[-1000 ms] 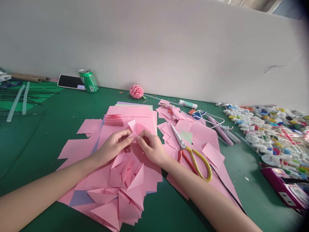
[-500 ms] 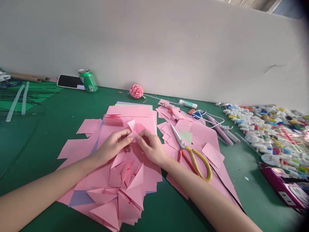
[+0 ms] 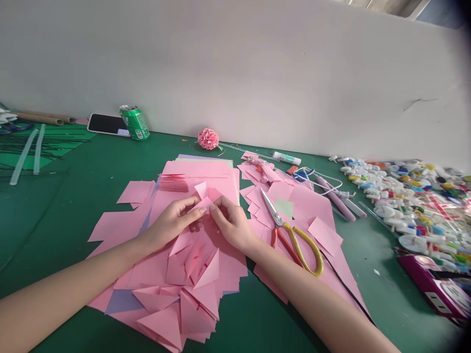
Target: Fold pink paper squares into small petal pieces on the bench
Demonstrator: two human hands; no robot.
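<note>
Between my two hands is a small piece of pink paper point(image 3: 202, 206), partly folded. My left hand point(image 3: 180, 214) is closed, pinching its left side between thumb and fingers. On the other side, the thumb and forefinger of my right hand point(image 3: 230, 220) pinch the paper's right edge. Fingers hide some of the folds. Just below the hands lies a heap of folded pink paper pieces point(image 3: 198, 314), on top of larger pink sheets point(image 3: 147, 264). A stack of pink paper squares point(image 3: 173, 183) sits beyond my left hand.
Scissors point(image 3: 283, 225) lie on pink paper right of my right hand. Behind stand a pink paper flower ball point(image 3: 208, 139) and a green can point(image 3: 134, 122) by a phone point(image 3: 106, 124). A glue stick point(image 3: 287, 158), many small plastic parts point(image 3: 412, 206) and a purple power strip point(image 3: 434, 284) are rightward.
My fingers have shifted very slightly on the pink paper, and the right fingertips are a little farther from the left ones. Everything else stays in place.
</note>
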